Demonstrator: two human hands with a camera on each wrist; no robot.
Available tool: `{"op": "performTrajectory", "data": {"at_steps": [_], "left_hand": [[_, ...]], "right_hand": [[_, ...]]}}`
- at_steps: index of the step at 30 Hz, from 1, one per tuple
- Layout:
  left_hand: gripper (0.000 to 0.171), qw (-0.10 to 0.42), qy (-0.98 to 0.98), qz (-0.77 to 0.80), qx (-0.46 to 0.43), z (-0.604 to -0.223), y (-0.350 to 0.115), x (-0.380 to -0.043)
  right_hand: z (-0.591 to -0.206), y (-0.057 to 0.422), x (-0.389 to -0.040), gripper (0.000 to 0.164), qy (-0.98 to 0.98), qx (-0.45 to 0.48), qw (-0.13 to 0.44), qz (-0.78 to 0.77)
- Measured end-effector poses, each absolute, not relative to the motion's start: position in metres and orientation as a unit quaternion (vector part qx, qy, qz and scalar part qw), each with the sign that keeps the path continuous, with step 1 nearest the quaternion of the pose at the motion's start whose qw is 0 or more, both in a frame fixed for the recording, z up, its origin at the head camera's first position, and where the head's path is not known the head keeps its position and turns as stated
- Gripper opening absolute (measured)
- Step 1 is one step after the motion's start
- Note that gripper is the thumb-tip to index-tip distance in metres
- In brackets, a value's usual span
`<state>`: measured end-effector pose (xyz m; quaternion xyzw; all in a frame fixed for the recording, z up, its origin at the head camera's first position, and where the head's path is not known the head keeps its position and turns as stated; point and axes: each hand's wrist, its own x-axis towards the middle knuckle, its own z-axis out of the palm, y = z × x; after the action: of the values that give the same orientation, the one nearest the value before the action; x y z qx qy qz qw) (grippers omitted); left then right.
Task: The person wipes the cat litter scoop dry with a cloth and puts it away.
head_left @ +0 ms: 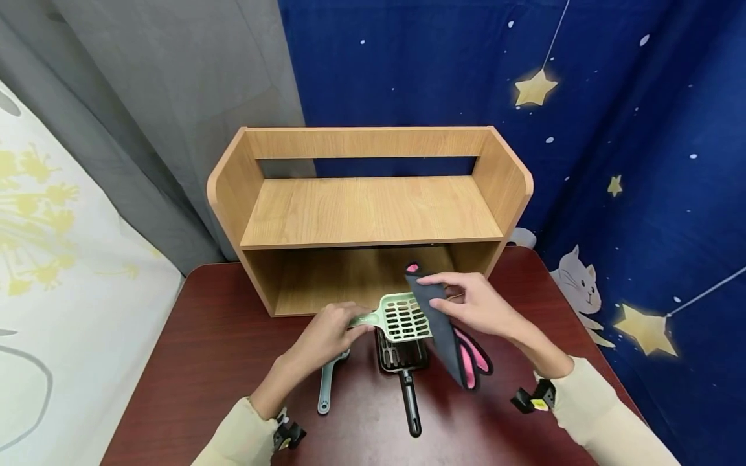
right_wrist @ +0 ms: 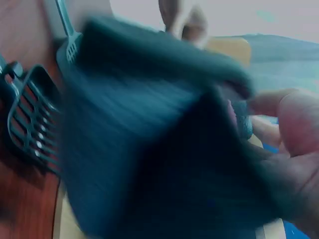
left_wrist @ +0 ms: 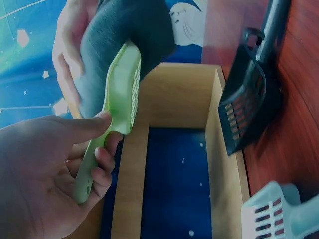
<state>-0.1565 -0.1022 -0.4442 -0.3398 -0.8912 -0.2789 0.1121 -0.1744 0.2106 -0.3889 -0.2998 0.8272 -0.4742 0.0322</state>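
Note:
A pale green slotted litter scoop (head_left: 402, 317) is held up by its handle in my left hand (head_left: 333, 330); in the left wrist view the fingers curl round that handle. My right hand (head_left: 474, 304) pinches a folded grey cloth (head_left: 437, 317) with pink and black edging, perhaps a mat or cloth. The cloth hangs against the far end of the scoop and partly covers it. Below lies a black slotted scoop (head_left: 410, 395) on the table. Beside it is a blue-grey scoop (head_left: 326, 385), its head mostly hidden under my left hand.
A two-tier wooden shelf (head_left: 373, 210) stands at the back of the dark red table (head_left: 245, 369), just behind both hands. Grey and blue curtains (head_left: 419, 65) hang behind it. A white patterned cloth (head_left: 70, 272) is at the left.

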Motion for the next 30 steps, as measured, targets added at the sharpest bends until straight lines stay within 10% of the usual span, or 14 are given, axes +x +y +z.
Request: {"op": "performTrajectory", "data": {"at_steps": [30], "left_hand": [[0.028, 0.127, -0.901, -0.278, -0.309, -0.448, -0.079, -0.159]], "right_hand": [[-0.406, 0.156, -0.189, 0.026, 0.902, -0.242, -0.006, -0.359]]}}
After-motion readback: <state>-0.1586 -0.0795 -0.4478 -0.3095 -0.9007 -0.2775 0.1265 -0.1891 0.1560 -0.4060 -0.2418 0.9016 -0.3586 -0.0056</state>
